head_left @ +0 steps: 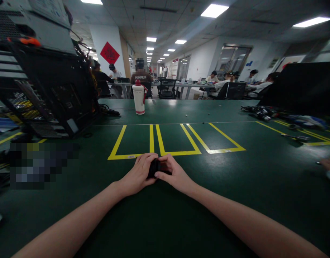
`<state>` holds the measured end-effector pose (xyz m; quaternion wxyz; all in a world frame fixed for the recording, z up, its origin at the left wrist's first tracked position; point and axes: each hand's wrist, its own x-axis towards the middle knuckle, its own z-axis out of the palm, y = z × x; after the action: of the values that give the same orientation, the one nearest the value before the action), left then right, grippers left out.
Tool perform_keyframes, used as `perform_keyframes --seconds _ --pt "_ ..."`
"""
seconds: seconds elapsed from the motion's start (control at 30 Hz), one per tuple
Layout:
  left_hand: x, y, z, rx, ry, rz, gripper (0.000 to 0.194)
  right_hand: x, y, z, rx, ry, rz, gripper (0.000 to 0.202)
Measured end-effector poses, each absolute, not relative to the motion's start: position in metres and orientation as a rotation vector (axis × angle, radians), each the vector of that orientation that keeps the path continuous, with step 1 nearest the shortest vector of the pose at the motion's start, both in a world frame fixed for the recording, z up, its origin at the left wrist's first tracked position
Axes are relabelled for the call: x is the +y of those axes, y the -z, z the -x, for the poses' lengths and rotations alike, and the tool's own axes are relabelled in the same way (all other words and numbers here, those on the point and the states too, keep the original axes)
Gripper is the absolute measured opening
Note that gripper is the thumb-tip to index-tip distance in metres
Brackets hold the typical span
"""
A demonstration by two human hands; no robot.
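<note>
A small black object [153,169] is held between my two hands, low over the green table [165,222]. Its kind cannot be made out, since fingers cover most of it. My left hand [140,173] wraps over its left side with the fingers bent across the top. From the right, the fingers and thumb of my right hand [175,174] close on its other side. Just beyond the hands, yellow tape outlines [181,153] mark the table top.
On the left stands a large black open computer case [65,93] with cables. A white bottle [139,98] with a red cap is farther back. Tools and cables [258,111] lie at right, near another person's hand [328,164]. Several people sit at desks beyond.
</note>
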<state>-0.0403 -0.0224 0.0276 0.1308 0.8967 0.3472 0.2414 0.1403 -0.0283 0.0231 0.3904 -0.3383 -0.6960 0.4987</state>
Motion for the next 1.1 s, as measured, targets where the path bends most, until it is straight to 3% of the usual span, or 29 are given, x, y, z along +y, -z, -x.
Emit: perform_keyframes --seconds 0.47,0.67,1.1 --pt "-0.0232 -0.0292 0.0399 1.016 -0.691 -2.599 0.064 -0.0289 -0.0237 -0.1411 -1.810 -1.189 0.859 0.033" --pt "-0.0226 -0.0297 0.0400 1.013 -0.682 -2.602 0.062 -0.0284 -0.0226 -0.1407 -1.769 -1.200 0.871 0.022" --pt "-0.0223 -0.0290 0.0404 0.998 -0.686 -2.621 0.066 -0.0295 -0.0249 -0.1415 -1.781 -1.214 0.885 0.028"
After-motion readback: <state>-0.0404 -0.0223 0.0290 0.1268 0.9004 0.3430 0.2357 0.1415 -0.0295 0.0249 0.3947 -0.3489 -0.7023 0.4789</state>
